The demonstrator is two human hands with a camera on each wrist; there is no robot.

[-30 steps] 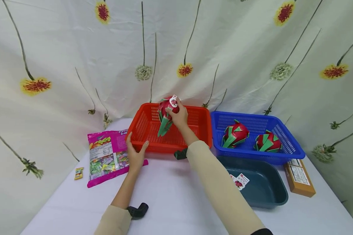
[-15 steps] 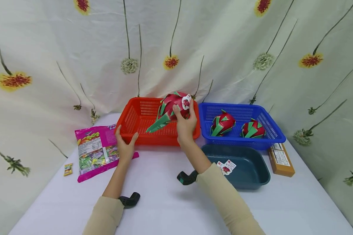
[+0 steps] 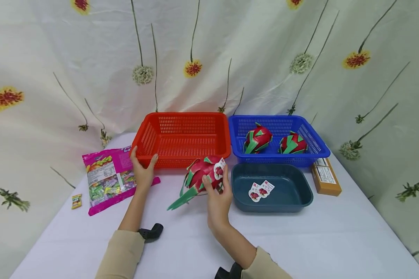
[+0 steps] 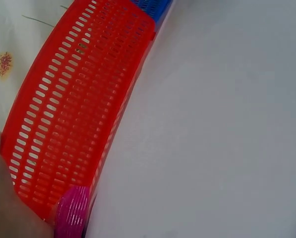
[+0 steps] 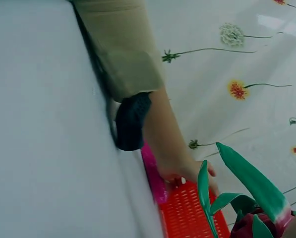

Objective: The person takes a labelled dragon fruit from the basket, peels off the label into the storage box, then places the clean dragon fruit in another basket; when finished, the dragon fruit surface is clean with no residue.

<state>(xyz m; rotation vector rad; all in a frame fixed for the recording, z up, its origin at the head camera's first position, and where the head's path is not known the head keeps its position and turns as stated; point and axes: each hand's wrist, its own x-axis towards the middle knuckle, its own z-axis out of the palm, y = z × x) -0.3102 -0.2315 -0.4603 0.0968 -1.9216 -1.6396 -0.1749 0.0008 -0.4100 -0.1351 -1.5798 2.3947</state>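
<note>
My right hand [image 3: 218, 207] holds a red artificial dragon fruit [image 3: 199, 174] with green leaves, tilted over the white table in front of the red basket [image 3: 176, 161]. A white tag [image 3: 219, 169] printed with a dragon fruit is at its upper right, by my fingertips. My left hand [image 3: 142, 175] grips the front left corner of that basket, its thumb at the front rim. The basket stands upright with a bare floor. In the right wrist view, green leaves [image 5: 254, 181] stick up at the lower right, and the left hand [image 5: 187, 171] shows on the basket.
Right of the red basket, a blue basket [image 3: 272, 159] holds two dragon fruits. A dark teal tray [image 3: 293, 192] before it holds loose tags [image 3: 261, 190]. An orange-brown box [image 3: 326, 178] lies far right. A pink candy bag [image 3: 111, 176] and a small yellow packet [image 3: 76, 201] lie left.
My right hand has lifted the dragon fruit out from over the red basket and brought it nearer, down above the table. The left hand stays on the basket's corner. The head view has shifted.
</note>
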